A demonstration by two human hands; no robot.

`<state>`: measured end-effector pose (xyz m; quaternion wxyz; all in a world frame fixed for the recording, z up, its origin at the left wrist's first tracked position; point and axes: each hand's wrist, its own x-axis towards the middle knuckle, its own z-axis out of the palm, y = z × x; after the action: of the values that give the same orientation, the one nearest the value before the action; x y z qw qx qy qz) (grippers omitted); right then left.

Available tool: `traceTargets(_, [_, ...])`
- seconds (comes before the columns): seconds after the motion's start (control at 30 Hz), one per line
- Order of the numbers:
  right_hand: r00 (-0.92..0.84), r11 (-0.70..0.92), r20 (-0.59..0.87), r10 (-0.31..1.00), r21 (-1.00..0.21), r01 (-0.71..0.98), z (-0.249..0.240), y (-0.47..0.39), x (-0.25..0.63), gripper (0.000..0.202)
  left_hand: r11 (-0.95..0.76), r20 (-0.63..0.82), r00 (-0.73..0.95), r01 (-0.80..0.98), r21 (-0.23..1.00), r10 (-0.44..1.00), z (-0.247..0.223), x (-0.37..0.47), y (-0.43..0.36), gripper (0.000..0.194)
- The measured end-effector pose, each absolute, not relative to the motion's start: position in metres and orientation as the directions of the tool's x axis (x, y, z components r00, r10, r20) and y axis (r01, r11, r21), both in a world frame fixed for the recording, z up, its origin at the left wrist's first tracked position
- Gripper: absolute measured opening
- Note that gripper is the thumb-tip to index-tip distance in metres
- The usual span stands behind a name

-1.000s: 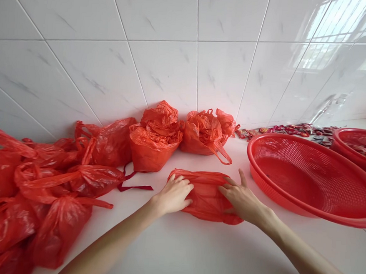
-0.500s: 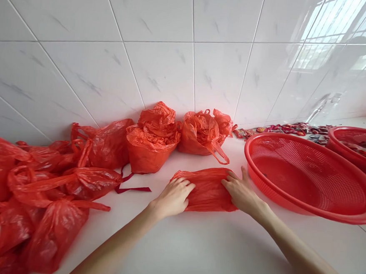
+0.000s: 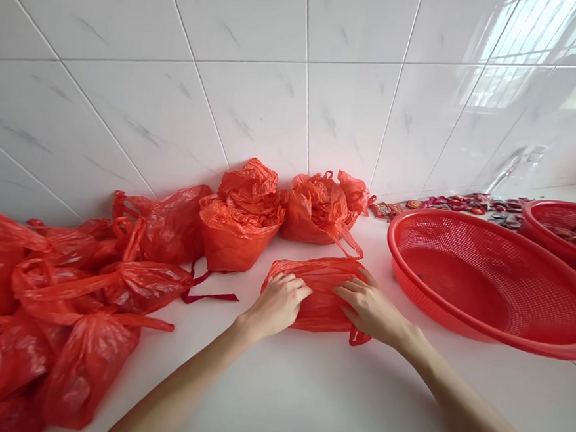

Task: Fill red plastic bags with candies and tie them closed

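Observation:
A thin red plastic bag (image 3: 323, 291) lies in front of me on the white counter (image 3: 276, 386). My left hand (image 3: 282, 298) grips its left side, fingers curled over the film. At the bag's right side my right hand (image 3: 368, 304) has its fingers bent round the plastic, and a small loop of the bag pokes out below that hand. Behind the bag, against the wall, stand a red bag stuffed with crumpled plastic (image 3: 240, 229) and a second stuffed red bag (image 3: 318, 211) with a handle hanging forward.
Several tied red bags (image 3: 88, 360) are heaped at the left. A dark red ribbon (image 3: 210, 297) lies beside them. To the right is a large red perforated basket (image 3: 460, 287), with another red basket (image 3: 562, 242) holding small packets behind it. Small packets (image 3: 466, 203) line the tiled wall (image 3: 256, 108).
My right hand has moved left, drawing in the bag's right side, and a loop now shows beneath it. The bag's top edge has lifted slightly. A hand in the far basket has gone from view.

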<state>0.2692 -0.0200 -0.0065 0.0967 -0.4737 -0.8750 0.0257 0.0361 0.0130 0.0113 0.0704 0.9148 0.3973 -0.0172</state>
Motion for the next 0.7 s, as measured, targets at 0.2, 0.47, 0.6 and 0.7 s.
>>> traceTargets(0.2, [-0.356,0.341,-0.042,0.934,-0.2,0.919,-0.004,-0.019,0.277,0.025,-0.543,-0.274,0.559,0.828,0.141,0.782,0.014,0.023,0.017,0.056])
traceTargets(0.47, [-0.374,0.361,-0.048,0.926,-0.169,0.917,-0.005,-0.024,0.279,0.061,-0.547,-0.331,0.568,0.821,0.163,0.754,0.024,0.021,0.007,0.086])
traceTargets(0.6, [-0.454,0.468,0.119,0.883,-0.166,0.868,-0.008,-0.026,0.276,0.042,-0.658,-0.131,0.678,0.734,0.169,0.723,0.023,0.027,0.007,0.049])
traceTargets(0.7, [-0.442,0.474,0.207,0.873,-0.145,0.868,-0.013,-0.026,0.271,0.023,-0.676,-0.052,0.685,0.727,0.126,0.727,0.021,0.031,0.011,0.043])
